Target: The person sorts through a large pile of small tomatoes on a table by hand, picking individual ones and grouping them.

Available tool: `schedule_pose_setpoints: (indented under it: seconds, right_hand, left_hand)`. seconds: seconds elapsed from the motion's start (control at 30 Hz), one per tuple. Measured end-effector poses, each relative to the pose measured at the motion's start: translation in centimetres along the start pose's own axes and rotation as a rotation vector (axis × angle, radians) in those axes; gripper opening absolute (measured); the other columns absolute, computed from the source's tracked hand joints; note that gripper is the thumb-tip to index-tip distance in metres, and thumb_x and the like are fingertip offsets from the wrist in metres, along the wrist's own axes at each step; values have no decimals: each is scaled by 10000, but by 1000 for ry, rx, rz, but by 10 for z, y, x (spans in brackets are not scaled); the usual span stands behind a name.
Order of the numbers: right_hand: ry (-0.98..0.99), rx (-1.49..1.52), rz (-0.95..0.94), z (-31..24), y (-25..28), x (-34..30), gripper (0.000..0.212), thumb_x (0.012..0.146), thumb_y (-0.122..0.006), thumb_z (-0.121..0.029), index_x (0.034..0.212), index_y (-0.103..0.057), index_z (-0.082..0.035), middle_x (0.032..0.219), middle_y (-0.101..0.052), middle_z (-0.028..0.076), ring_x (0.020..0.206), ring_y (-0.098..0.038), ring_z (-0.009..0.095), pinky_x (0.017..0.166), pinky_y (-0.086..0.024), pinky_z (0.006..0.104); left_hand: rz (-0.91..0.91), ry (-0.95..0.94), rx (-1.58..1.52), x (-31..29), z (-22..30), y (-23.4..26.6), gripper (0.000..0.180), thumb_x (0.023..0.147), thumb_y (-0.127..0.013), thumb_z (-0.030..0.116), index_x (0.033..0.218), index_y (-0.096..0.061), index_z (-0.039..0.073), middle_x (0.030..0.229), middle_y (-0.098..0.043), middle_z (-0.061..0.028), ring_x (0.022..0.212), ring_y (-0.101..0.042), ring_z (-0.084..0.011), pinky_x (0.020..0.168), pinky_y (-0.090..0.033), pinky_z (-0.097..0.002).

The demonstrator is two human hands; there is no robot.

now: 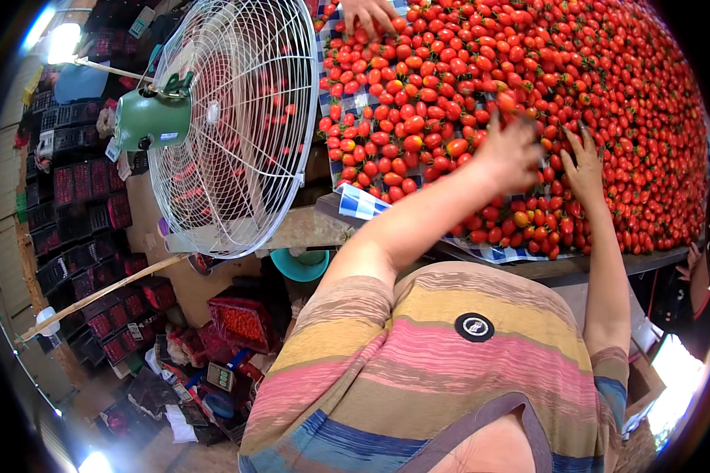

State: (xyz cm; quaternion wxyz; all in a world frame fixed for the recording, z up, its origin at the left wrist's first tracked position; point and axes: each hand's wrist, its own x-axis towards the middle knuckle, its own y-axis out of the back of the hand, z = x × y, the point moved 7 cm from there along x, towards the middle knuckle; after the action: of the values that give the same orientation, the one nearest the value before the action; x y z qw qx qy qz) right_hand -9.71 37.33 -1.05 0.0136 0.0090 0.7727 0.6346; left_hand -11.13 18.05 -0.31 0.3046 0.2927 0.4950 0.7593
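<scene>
Overhead view, clock positions taken from frame ctr. A dense spread of small red tomatoes (pixel 414 124), some w/ green calyces or stems, covers the surface from approx. 12 to 3 o'clock; the layer is looser twd 12, where blue-and-white checked cloth (pixel 359 202) shows betw. fruit, and packed twd 3. L hand (pixel 514 154), at 2 o'clock, is over the fruit w/ fingers partly bent and motion-blurred; cannot tell if it has hold of a tomato. R hand (pixel 585 167), betw. 2 and 3, lies palm down among the tomatoes, fingers extended and apart, w/ no fruit visibly gripped. A co-worker's hand (pixel 368 14) touches the same spread at 12. Progress (est.): handling of the fruit is under way, w/ most apparently left, since nearly all visible fruit lies loose in one mass, w/ no separate heap discernible on the surface. A red crate (pixel 244 322) at 8 o'clock seems to hold orange-red contents, poss. a finished portion, tho. this can't be confirmed. Also shown: green-motored fan (pixel 154 118) at 10, turquoise basin (pixel 298 268) at 8, stacked crates (pixel 79 185) at 9.
</scene>
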Motion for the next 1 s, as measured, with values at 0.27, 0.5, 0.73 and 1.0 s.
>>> schedule_pose_setpoints:
  seconds: [0.27, 0.5, 0.73, 1.0]
  right_hand:
    - [130, 181, 307, -56, 56, -31, 294, 901, -644, -72, 1190, -669, -22, 1263, -621, 170, 1201, -573, 348, 1033, -453, 444]
    - [497, 379, 12, -204, 0, -18, 497, 792, -763, -160, 1265, -622, -106, 1315, -600, 129, 1252, -548, 326, 1046, -430, 476]
    - [301, -4, 34, -135, 4, -35, 454, 882, -701, -207, 1325, -615, -163, 1376, -571, 110, 1384, -440, 313, 1177, -264, 512]
    - [-375, 1419, -148, -150, -8, -58, 348, 1005, -597, -216, 1312, -597, -52, 1242, -634, 112, 1178, -603, 224, 1038, -469, 372]
  left_hand:
    - [128, 10, -216, -110, -53, 69, 307, 790, -705, 110, 1092, -672, 69, 1230, -639, -151, 1123, -625, -321, 906, -551, -415]
    - [-168, 183, 8, -101, -73, 73, 407, 776, -726, 109, 1157, -590, 60, 1253, -551, -167, 1016, -617, -356, 798, -590, -425]
    - [-202, 247, -64, -131, -82, 55, 342, 770, -725, 83, 1086, -596, 101, 1158, -536, -177, 945, -635, -362, 755, -574, -461]
    - [-85, 268, -679, -108, -81, 103, 348, 879, -719, 157, 1207, -642, 71, 1148, -601, -146, 988, -664, -357, 853, -547, -416]
